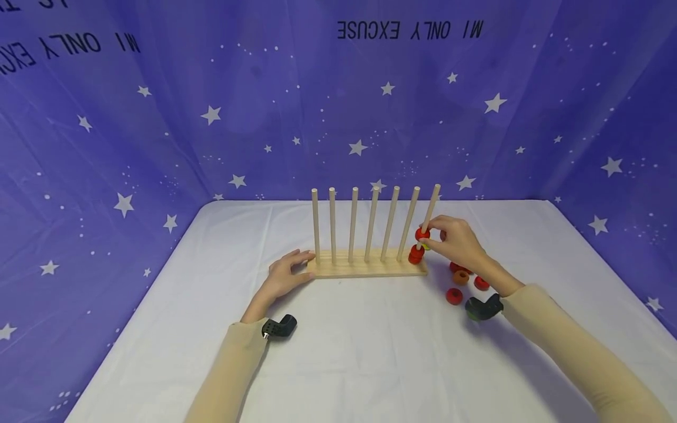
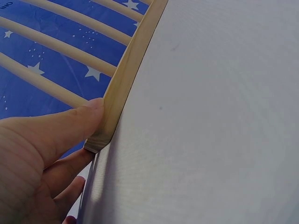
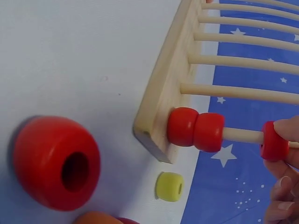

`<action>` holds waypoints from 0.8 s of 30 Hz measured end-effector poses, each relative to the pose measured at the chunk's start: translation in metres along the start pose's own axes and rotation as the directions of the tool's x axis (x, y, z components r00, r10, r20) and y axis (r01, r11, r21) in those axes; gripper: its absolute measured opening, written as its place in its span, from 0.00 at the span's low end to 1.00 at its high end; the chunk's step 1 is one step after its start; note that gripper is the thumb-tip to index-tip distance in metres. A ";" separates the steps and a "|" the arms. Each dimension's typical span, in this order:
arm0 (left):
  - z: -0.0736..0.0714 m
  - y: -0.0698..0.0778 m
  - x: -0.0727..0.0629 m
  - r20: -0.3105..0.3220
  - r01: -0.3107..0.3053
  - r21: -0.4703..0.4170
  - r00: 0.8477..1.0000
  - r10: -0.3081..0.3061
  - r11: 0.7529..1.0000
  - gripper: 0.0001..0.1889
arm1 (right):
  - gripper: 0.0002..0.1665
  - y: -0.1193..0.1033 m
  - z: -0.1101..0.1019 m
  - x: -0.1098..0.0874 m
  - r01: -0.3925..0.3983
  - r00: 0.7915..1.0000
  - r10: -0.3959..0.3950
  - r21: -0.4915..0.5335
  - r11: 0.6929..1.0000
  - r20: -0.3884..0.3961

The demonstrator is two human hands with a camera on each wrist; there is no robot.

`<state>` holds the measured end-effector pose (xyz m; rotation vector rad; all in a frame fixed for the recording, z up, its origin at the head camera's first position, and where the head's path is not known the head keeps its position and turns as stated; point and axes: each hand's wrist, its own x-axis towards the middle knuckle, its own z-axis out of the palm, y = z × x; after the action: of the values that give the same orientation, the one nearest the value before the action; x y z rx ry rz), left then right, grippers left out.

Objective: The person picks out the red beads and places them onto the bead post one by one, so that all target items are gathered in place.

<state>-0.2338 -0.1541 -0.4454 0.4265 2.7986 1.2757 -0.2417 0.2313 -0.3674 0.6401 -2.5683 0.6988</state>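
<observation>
A red bead (image 1: 422,234), right of centre in the head view, sits threaded partway down the rightmost peg (image 1: 432,204), pinched between the thumb and fingers of the right hand (image 1: 456,239). Below it, a stacked pair of red beads (image 1: 416,254) rests at the foot of the same peg, with a stretch of bare wood between. The step in hand appears to be bringing the bead down onto that stack; it would go best with the hole kept in line with the leaning peg, the pinch light and level so the bead does not bind, and the fingertips clear before bead meets bead. The left hand (image 1: 282,276), at centre left, grips the far end of the wooden base (image 1: 365,269) between thumb and fingers, a brace worth holding against any sideways push. Six other pegs (image 1: 353,226) rise in a row to the left. Near the base's right end lies a yellow bead (image 3: 170,187); at lower right in the head view, an orange bead (image 1: 461,277) and loose red beads (image 1: 454,296) lie on the white-covered table (image 1: 344,352), before a starry purple backdrop (image 1: 296,117).
</observation>
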 end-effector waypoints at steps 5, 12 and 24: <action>0.000 -0.002 0.001 0.005 0.002 0.005 1.000 -0.002 1.000 0.26 | 0.07 0.003 0.005 -0.002 -0.014 0.998 0.013 0.009 1.000 0.056; -0.001 0.000 0.000 -0.006 -0.007 0.005 1.000 0.007 1.000 0.26 | 0.08 0.006 0.010 -0.002 -0.056 0.992 0.055 0.002 0.998 0.116; 0.000 0.001 -0.001 -0.001 0.010 -0.005 1.000 -0.010 1.000 0.26 | 0.08 0.009 0.015 -0.005 -0.078 0.985 0.078 -0.003 0.997 0.152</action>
<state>-0.2327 -0.1537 -0.4444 0.4117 2.7941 1.2810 -0.2463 0.2311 -0.3852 0.6185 -2.7461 0.7045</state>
